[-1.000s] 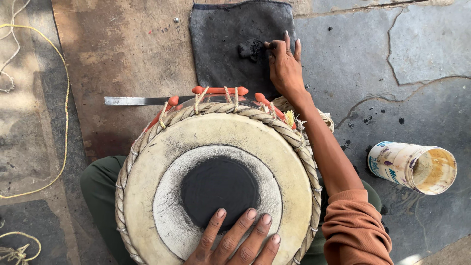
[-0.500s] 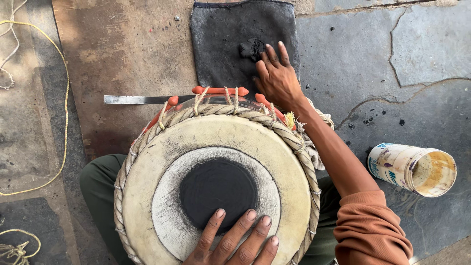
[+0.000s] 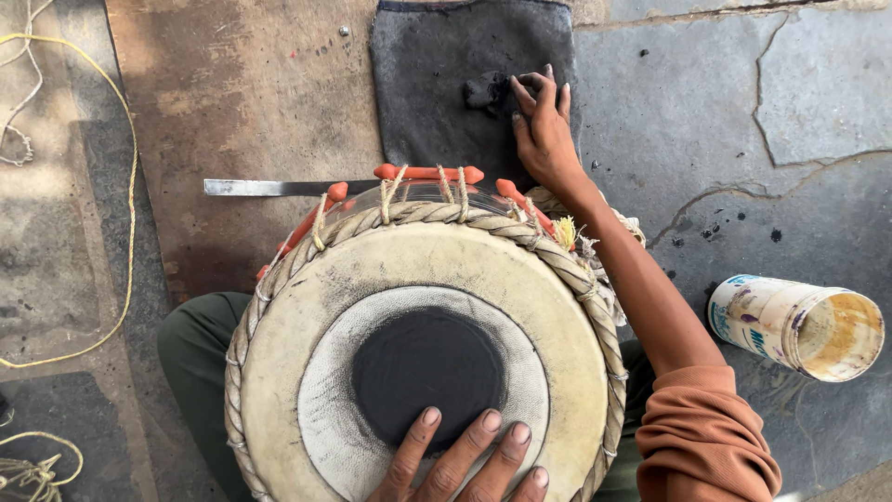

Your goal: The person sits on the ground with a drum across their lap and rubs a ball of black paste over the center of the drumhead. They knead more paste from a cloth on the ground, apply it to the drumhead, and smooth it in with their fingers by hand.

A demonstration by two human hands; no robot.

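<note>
A round drum (image 3: 427, 265) with a pale skin head, a black centre patch (image 3: 427, 376) and a rope-laced rim sits in my lap. My left hand (image 3: 465, 460) lies flat on the near edge of the head, fingers apart, fingertips touching the black patch. My right hand (image 3: 544, 130) reaches past the drum to a dark grey cloth (image 3: 437, 65) on the floor. Its fingertips are curled onto a small black lump (image 3: 483, 91) lying on that cloth.
Orange pegs (image 3: 427, 173) stick out under the drum's far rim. A flat metal blade (image 3: 279, 187) lies on the floor to the left. A white can (image 3: 799, 325) lies on its side at the right, and yellow cord (image 3: 130, 186) curves along the left.
My right hand's fingers, stretched out over the cloth before, have bent and closed onto the black lump. My left hand and the drum have stayed put.
</note>
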